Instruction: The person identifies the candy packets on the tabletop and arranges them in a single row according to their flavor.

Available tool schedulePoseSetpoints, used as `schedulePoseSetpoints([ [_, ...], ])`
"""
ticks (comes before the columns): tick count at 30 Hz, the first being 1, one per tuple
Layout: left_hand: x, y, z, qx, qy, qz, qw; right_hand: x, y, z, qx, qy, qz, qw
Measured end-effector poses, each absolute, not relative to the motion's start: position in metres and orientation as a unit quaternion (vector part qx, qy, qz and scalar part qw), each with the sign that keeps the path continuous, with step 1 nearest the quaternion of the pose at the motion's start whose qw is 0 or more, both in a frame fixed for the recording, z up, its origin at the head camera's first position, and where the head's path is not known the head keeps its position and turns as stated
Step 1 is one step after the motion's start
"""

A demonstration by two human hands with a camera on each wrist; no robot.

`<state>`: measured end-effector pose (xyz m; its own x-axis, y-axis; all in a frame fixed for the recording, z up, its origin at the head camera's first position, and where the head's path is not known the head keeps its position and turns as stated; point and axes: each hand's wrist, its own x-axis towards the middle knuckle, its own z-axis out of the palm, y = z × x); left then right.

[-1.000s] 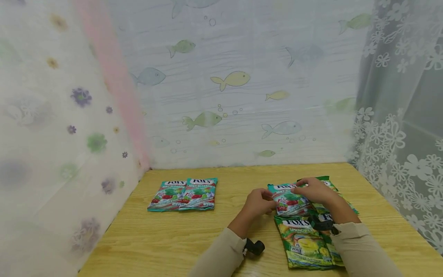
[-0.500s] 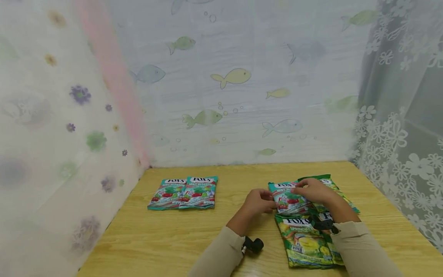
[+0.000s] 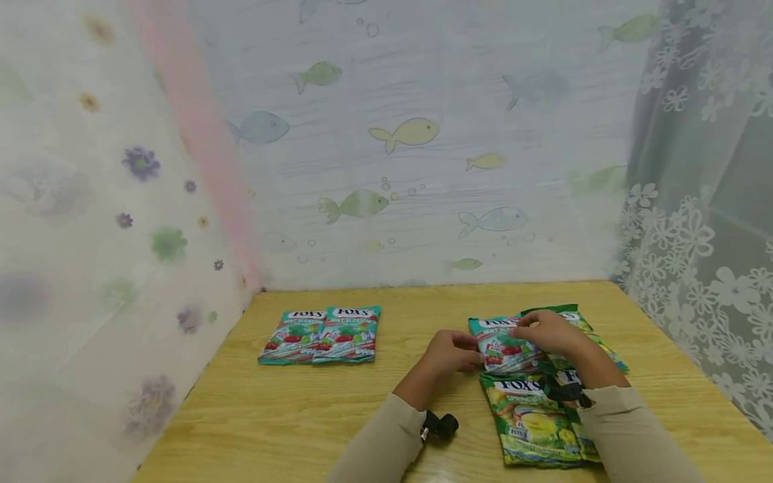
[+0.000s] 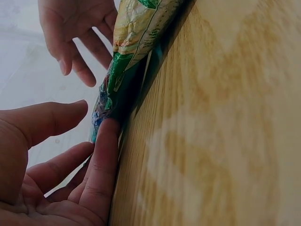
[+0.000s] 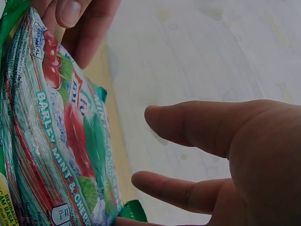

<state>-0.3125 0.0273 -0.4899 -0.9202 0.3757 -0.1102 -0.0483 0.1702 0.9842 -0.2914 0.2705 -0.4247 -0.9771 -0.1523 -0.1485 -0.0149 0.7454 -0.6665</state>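
A teal candy packet (image 3: 504, 355), lettered FOX'S Mint Blossom, lies on the table between both hands. Its left edge is touched by the extended fingers of my left hand (image 3: 443, 355); in the left wrist view the thumb stands apart from the packet (image 4: 99, 113). My right hand (image 3: 552, 334) is over the packet's right side, thumb and fingers spread with a gap between them in the right wrist view. A green candy packet (image 3: 604, 345) lies partly under the right hand. Just in front is a yellow-green FOX'S packet (image 3: 534, 426), with another partly hidden by the right forearm.
Two more teal Mint Blossom packets lie at the back left, the right one (image 3: 347, 335) overlapping the left one (image 3: 286, 339). The wooden table (image 3: 302, 416) meets a fish-patterned curtain (image 3: 404, 221) behind and a flowered one (image 3: 139, 248) at the left.
Both hands stay almost in place around the teal packet. The head view shifts very slightly; the packets keep their arrangement.
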Motion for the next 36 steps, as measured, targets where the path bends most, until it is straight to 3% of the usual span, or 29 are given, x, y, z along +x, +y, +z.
schedulePoseSetpoints([
  [36,-0.314,0.019,-0.5,0.114,0.676,0.703,0.187,-0.289,0.273,-0.423,-0.054,0.92,-0.375,0.099],
])
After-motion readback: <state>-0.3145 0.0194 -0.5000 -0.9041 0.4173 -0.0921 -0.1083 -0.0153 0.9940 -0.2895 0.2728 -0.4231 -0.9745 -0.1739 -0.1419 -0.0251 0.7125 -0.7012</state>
